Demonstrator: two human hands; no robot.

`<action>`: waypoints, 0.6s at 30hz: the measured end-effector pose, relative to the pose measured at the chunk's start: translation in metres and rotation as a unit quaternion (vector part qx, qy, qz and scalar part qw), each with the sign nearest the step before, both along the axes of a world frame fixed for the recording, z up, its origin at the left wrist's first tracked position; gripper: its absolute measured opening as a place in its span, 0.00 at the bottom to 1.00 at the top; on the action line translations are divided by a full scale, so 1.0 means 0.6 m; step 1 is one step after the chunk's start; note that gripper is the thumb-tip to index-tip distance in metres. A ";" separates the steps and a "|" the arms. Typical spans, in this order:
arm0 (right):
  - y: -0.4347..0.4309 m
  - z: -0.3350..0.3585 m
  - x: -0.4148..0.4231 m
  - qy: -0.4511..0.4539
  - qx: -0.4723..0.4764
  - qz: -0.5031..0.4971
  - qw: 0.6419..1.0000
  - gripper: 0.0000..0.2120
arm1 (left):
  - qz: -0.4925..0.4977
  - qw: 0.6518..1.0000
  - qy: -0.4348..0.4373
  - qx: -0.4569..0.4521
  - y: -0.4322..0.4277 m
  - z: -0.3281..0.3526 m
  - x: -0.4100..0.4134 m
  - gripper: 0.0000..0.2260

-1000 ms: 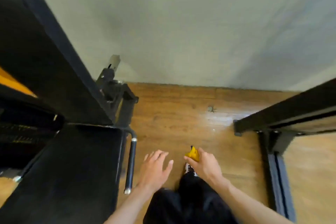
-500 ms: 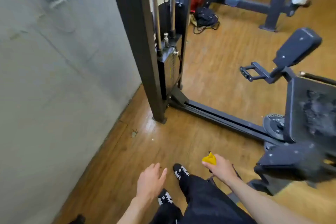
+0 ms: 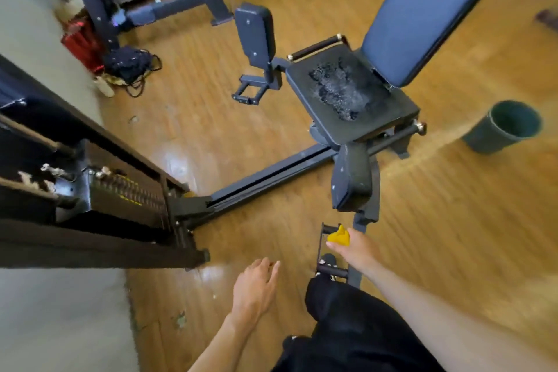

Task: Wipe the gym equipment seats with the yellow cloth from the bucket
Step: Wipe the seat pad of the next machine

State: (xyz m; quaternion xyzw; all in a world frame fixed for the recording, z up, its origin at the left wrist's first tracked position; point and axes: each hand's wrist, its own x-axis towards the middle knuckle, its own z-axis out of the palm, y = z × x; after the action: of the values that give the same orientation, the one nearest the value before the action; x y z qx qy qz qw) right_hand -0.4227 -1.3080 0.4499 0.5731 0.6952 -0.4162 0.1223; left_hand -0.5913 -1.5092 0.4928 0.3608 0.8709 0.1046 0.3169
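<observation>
My right hand grips the crumpled yellow cloth, nearer the worn black padded seat up-frame; left hand slack, empty.

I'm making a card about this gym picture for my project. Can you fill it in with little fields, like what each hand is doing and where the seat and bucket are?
Right hand: pinches a bunched yellow cloth
Left hand: open, holds nothing
Seat: black, rough worn patch in its middle, cloth not yet on it
Backrest: blue, rising behind the seat
Bucket: dark, on the floor right of the seat
Weight stack: at the left, in a dark frame
</observation>
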 end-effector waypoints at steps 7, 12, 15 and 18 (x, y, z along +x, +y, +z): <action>0.073 0.006 0.005 0.006 -0.036 -0.100 0.994 0.21 | -0.118 0.993 0.013 0.011 0.196 0.007 -0.051 0.18; 0.122 0.024 0.027 0.004 -0.044 -0.157 0.987 0.12 | -0.183 0.983 -0.012 0.021 0.311 0.009 -0.079 0.16; 0.163 0.027 0.039 -0.004 -0.038 -0.205 0.978 0.10 | -0.218 0.976 -0.013 0.010 0.375 0.001 -0.112 0.16; 0.210 0.010 0.042 -0.012 -0.029 -0.266 0.963 0.16 | -0.265 0.964 -0.016 -0.010 0.441 -0.009 -0.153 0.15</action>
State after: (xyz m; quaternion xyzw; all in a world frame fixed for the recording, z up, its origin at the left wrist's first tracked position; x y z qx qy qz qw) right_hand -0.3974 -1.1820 0.4556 0.7387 0.5036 -0.4467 0.0320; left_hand -0.6832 -1.2443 0.4873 0.5736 0.7403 0.0143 0.3505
